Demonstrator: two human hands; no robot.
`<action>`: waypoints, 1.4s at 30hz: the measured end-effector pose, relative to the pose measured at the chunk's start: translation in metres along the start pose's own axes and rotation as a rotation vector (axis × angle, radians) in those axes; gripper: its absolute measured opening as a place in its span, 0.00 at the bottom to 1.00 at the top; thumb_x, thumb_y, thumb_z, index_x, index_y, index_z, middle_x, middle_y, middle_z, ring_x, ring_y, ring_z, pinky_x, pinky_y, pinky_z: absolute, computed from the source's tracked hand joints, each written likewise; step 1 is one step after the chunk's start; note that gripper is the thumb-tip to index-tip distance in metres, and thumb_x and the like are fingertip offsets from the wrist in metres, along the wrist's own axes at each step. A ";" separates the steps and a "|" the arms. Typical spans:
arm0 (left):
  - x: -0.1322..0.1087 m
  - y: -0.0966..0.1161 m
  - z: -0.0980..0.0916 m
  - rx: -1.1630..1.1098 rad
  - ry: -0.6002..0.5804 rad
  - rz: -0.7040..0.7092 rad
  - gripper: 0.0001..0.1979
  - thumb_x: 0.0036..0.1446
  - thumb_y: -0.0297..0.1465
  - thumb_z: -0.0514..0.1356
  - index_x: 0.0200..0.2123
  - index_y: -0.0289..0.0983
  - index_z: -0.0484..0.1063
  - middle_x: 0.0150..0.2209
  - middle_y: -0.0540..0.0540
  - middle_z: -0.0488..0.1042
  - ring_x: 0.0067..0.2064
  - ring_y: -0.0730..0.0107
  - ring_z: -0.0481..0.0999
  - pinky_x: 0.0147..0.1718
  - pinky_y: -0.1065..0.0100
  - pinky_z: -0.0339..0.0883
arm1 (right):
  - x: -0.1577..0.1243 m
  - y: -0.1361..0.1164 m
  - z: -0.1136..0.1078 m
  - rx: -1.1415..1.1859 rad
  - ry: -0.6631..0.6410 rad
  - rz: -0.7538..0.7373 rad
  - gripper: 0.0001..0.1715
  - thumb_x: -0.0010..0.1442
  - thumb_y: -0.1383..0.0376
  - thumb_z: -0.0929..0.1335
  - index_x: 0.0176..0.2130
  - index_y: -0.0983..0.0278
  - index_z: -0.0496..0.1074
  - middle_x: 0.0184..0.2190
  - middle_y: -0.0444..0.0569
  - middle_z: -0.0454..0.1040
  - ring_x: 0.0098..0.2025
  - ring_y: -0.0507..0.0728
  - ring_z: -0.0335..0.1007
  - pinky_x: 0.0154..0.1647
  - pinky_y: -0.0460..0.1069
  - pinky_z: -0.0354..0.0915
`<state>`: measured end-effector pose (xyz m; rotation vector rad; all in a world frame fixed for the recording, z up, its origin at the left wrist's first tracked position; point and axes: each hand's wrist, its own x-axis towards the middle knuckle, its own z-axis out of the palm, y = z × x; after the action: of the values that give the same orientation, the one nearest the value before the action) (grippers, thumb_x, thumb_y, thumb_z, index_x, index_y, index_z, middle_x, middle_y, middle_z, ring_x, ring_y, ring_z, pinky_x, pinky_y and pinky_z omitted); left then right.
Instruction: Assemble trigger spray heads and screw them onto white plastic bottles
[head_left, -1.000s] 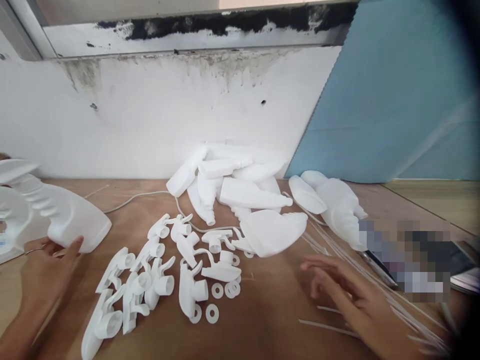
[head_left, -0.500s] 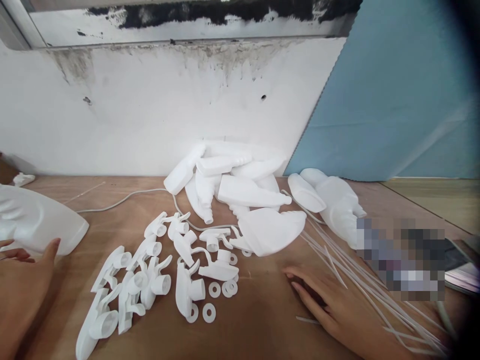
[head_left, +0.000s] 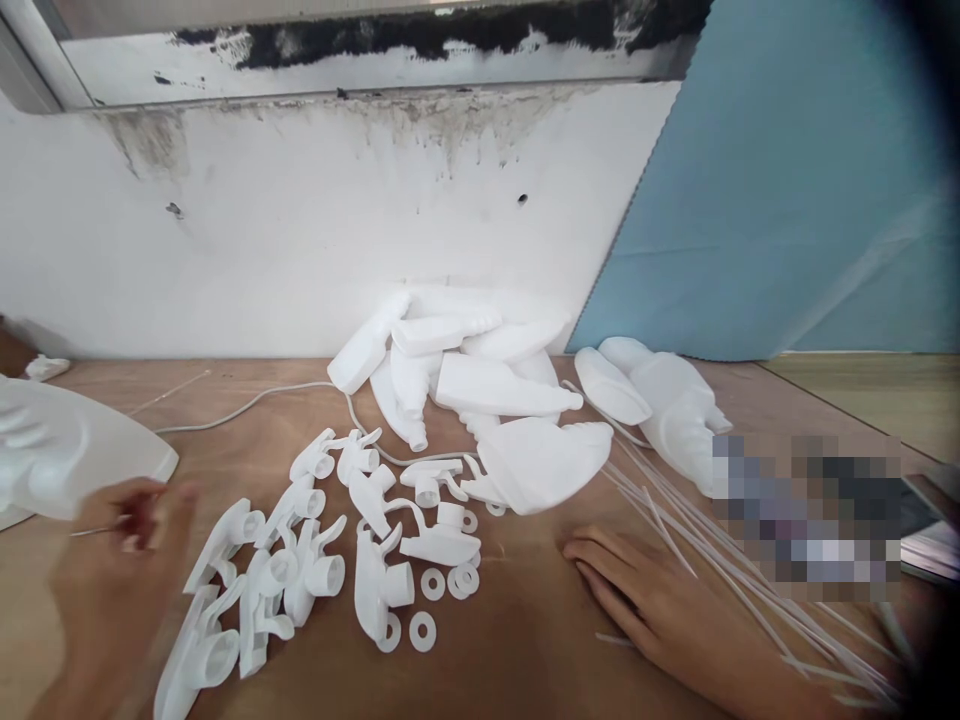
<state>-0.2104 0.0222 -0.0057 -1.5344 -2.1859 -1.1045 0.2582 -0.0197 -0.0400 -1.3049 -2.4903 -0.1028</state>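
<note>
My left hand (head_left: 120,580), blurred by motion, is above the table, its thumb apart from its loosely bent fingers and nothing visible between them. Just beyond it lies a white plastic bottle (head_left: 90,445), on its side at the left edge. To the right of that hand are several white trigger spray heads (head_left: 311,565), lying loose on the wood. My right hand (head_left: 637,600) rests on the table with its fingers stretched out, holding nothing. Between the hands, white ring washers (head_left: 423,631) lie flat near the spray heads. Thin white tubes (head_left: 720,560) run beside my right hand.
A pile of white bottles (head_left: 502,385) lies against the wall, with more bottles (head_left: 675,400) by the blue sheet (head_left: 780,180). A grey cable (head_left: 255,403) crosses the wooden table (head_left: 510,650). Something pixelated (head_left: 810,510) sits at the right.
My left hand has come away from the bottle at the left and moved right, toward the spray heads. My right hand stays in place, its fingers now closer together.
</note>
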 end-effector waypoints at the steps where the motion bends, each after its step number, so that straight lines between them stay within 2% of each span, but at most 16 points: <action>1: -0.014 0.023 0.000 -0.029 -0.104 0.120 0.12 0.59 0.42 0.59 0.39 0.40 0.65 0.29 0.54 0.66 0.28 0.71 0.68 0.27 0.71 0.62 | 0.003 -0.003 0.000 -0.029 0.016 -0.040 0.16 0.67 0.69 0.56 0.45 0.62 0.71 0.42 0.51 0.77 0.40 0.57 0.76 0.40 0.51 0.72; 3: -0.043 0.064 0.003 -0.191 -0.290 0.434 0.11 0.62 0.40 0.57 0.41 0.39 0.66 0.33 0.50 0.71 0.33 0.68 0.73 0.32 0.69 0.68 | 0.011 -0.013 0.002 -0.080 0.062 -0.132 0.19 0.67 0.71 0.55 0.43 0.64 0.71 0.41 0.52 0.77 0.40 0.58 0.76 0.42 0.54 0.72; 5: -0.066 0.096 0.009 -0.279 -0.410 0.758 0.12 0.64 0.37 0.55 0.48 0.40 0.66 0.44 0.44 0.73 0.47 0.61 0.73 0.46 0.62 0.69 | 0.020 -0.026 0.005 -0.111 0.074 -0.192 0.20 0.66 0.72 0.55 0.46 0.66 0.71 0.45 0.53 0.77 0.44 0.60 0.75 0.45 0.56 0.71; 6: -0.075 0.107 0.014 -0.272 -0.444 0.855 0.14 0.64 0.36 0.55 0.52 0.39 0.65 0.48 0.43 0.73 0.51 0.58 0.71 0.50 0.59 0.67 | 0.025 -0.031 0.007 -0.118 0.064 -0.192 0.20 0.66 0.72 0.55 0.49 0.66 0.70 0.49 0.54 0.76 0.48 0.61 0.74 0.46 0.57 0.71; 8: -0.086 0.124 0.024 -0.236 -0.482 0.941 0.19 0.64 0.36 0.55 0.57 0.37 0.63 0.53 0.39 0.70 0.55 0.53 0.67 0.53 0.53 0.65 | 0.032 -0.041 0.013 -0.120 0.032 -0.144 0.21 0.66 0.71 0.57 0.56 0.67 0.66 0.58 0.56 0.69 0.53 0.62 0.71 0.48 0.57 0.71; 11: -0.091 0.135 0.038 -0.207 -0.497 0.933 0.26 0.64 0.38 0.55 0.63 0.34 0.57 0.58 0.35 0.66 0.58 0.48 0.63 0.54 0.49 0.63 | 0.036 -0.046 0.023 -0.100 -0.002 -0.083 0.26 0.66 0.68 0.60 0.62 0.68 0.60 0.64 0.58 0.61 0.55 0.63 0.69 0.50 0.59 0.70; 14: -0.092 0.134 0.048 -0.169 -0.506 0.899 0.29 0.64 0.38 0.55 0.65 0.34 0.55 0.61 0.35 0.63 0.59 0.46 0.61 0.55 0.47 0.61 | 0.031 -0.045 0.028 -0.032 -0.016 -0.081 0.24 0.66 0.69 0.60 0.61 0.66 0.62 0.61 0.55 0.65 0.56 0.63 0.69 0.53 0.61 0.69; 17: -0.094 0.131 0.051 -0.162 -0.537 0.859 0.25 0.64 0.35 0.55 0.62 0.37 0.59 0.62 0.38 0.62 0.60 0.46 0.59 0.55 0.45 0.60 | 0.025 -0.044 0.028 0.053 -0.011 -0.055 0.23 0.67 0.69 0.60 0.60 0.62 0.62 0.59 0.52 0.69 0.57 0.60 0.68 0.56 0.60 0.67; 22: -0.093 0.128 0.050 -0.283 -0.546 0.827 0.16 0.62 0.32 0.58 0.53 0.38 0.66 0.58 0.38 0.65 0.58 0.48 0.62 0.53 0.46 0.62 | 0.025 -0.043 0.028 0.060 0.036 -0.028 0.24 0.66 0.68 0.61 0.61 0.63 0.62 0.58 0.55 0.69 0.57 0.62 0.67 0.54 0.59 0.69; 25: -0.091 0.128 0.048 -0.346 -0.426 0.905 0.12 0.61 0.27 0.58 0.48 0.37 0.67 0.50 0.39 0.73 0.52 0.53 0.69 0.51 0.48 0.62 | 0.027 -0.043 0.027 0.110 0.061 -0.043 0.20 0.65 0.71 0.60 0.56 0.62 0.66 0.53 0.54 0.72 0.54 0.61 0.70 0.53 0.57 0.70; 28: -0.093 0.131 0.040 -0.459 -0.244 1.027 0.10 0.59 0.22 0.59 0.44 0.36 0.67 0.41 0.42 0.77 0.45 0.61 0.74 0.51 0.50 0.62 | 0.029 -0.043 0.027 0.146 0.067 -0.044 0.21 0.65 0.73 0.60 0.56 0.62 0.65 0.51 0.54 0.72 0.51 0.60 0.70 0.51 0.56 0.70; 31: -0.105 0.137 0.029 -0.622 -0.103 1.113 0.08 0.58 0.22 0.59 0.40 0.37 0.67 0.38 0.44 0.78 0.42 0.66 0.76 0.49 0.55 0.66 | 0.031 -0.044 0.027 0.198 0.059 -0.031 0.21 0.65 0.73 0.60 0.57 0.62 0.63 0.50 0.54 0.70 0.52 0.60 0.68 0.53 0.56 0.70; 34: -0.119 0.142 0.025 -0.637 -0.177 1.167 0.05 0.59 0.23 0.58 0.37 0.39 0.68 0.33 0.49 0.79 0.37 0.70 0.76 0.46 0.61 0.69 | 0.032 -0.045 0.028 0.262 0.049 -0.001 0.16 0.66 0.72 0.59 0.51 0.61 0.66 0.47 0.53 0.71 0.49 0.58 0.69 0.51 0.56 0.70; 37: -0.124 0.143 0.032 -0.611 -0.286 1.164 0.04 0.59 0.23 0.58 0.38 0.36 0.69 0.31 0.48 0.78 0.34 0.70 0.76 0.43 0.62 0.70 | 0.031 -0.045 0.029 0.351 0.067 0.072 0.10 0.67 0.71 0.59 0.44 0.61 0.67 0.41 0.50 0.71 0.42 0.55 0.71 0.46 0.51 0.71; 40: -0.122 0.140 0.040 -0.645 -0.357 1.105 0.06 0.62 0.25 0.57 0.43 0.33 0.67 0.33 0.44 0.78 0.35 0.67 0.76 0.42 0.61 0.70 | 0.030 -0.045 0.027 0.443 0.182 0.122 0.07 0.68 0.69 0.60 0.41 0.60 0.66 0.35 0.47 0.72 0.37 0.52 0.72 0.40 0.45 0.72; 42: -0.121 0.138 0.043 -0.671 -0.408 1.063 0.06 0.63 0.27 0.56 0.44 0.33 0.65 0.35 0.43 0.78 0.35 0.67 0.75 0.42 0.60 0.69 | 0.029 -0.047 0.022 0.451 0.269 0.137 0.05 0.67 0.67 0.62 0.42 0.59 0.67 0.35 0.45 0.74 0.36 0.51 0.74 0.40 0.43 0.72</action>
<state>-0.0293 -0.0096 -0.0457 -2.8556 -0.7579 -1.1824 0.1991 -0.0188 -0.0477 -1.1728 -2.0364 0.2814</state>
